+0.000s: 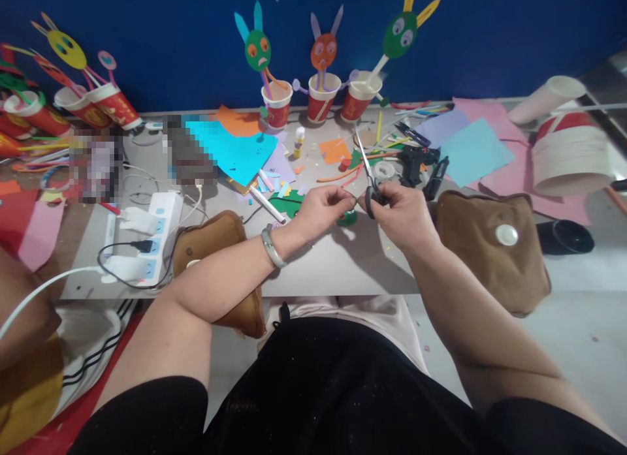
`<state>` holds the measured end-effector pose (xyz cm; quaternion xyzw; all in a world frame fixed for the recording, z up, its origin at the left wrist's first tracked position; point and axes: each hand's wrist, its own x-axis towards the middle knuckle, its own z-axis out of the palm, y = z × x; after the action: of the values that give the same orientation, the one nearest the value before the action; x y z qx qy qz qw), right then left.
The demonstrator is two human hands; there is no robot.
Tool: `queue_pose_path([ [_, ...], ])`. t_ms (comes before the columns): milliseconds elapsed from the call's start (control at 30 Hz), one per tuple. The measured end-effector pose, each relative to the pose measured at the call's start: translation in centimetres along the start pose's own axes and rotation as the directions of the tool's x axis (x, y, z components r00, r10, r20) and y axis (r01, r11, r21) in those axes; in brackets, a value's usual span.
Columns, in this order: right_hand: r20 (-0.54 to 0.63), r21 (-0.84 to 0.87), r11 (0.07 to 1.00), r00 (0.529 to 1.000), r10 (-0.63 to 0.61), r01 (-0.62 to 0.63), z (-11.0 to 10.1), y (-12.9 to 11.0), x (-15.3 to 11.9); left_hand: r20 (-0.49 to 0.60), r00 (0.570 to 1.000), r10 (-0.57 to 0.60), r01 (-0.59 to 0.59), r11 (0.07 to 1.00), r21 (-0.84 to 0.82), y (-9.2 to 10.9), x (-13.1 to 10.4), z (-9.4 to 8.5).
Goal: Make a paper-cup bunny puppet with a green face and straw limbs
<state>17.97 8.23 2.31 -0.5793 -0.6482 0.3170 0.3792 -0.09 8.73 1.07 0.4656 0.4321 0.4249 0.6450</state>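
My right hand (405, 215) has its fingers through the dark handles of a pair of scissors (365, 160), whose blades point away from me. Close beside it, above the table, my left hand (319, 212) is closed in a pinch at the thumb and fingertips. What it pinches is too small to make out. The fingertips of both hands nearly meet. Just below them shows a small green paper piece (347, 219), partly covered by my left hand. Green paper scraps (289, 203) and a white marker (267, 204) lie left of my left hand.
Red paper cups (321, 107) with paper-faced figures line the blue partition. A glue stick (298, 143), a black glue gun (416, 164) and coloured sheets (475, 151) lie around. Brown bags (490, 252) flank my arms. Left are a power strip (164, 230) and another person's arm (24, 311).
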Motion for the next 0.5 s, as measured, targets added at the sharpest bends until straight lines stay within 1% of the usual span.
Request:
queue_pose_path([
  [100, 0.000, 0.046, 0.999, 1.000, 0.026, -0.026, 0.2, 0.0, -0.3, 0.010, 0.999, 0.044, -0.044, 0.999, 0.020, -0.4, 0.1, -0.1],
  [200, -0.010, 0.141, 0.987, 0.997, 0.082, -0.080, 0.4, 0.1, -0.6, 0.024, 0.998, 0.058, -0.058, 0.998, 0.009, -0.6, 0.0, -0.1],
  [300, -0.024, 0.214, 0.970, 0.992, 0.125, -0.117, 0.4, 0.3, -1.0, 0.034, 0.998, 0.057, -0.056, 0.998, -0.022, -0.7, -0.1, -0.1],
  [500, 0.009, 0.268, 0.947, 0.983, 0.181, -0.177, 0.5, 0.6, -1.9, 0.017, 0.999, 0.033, -0.032, 0.999, -0.041, -0.5, -0.4, 0.2],
])
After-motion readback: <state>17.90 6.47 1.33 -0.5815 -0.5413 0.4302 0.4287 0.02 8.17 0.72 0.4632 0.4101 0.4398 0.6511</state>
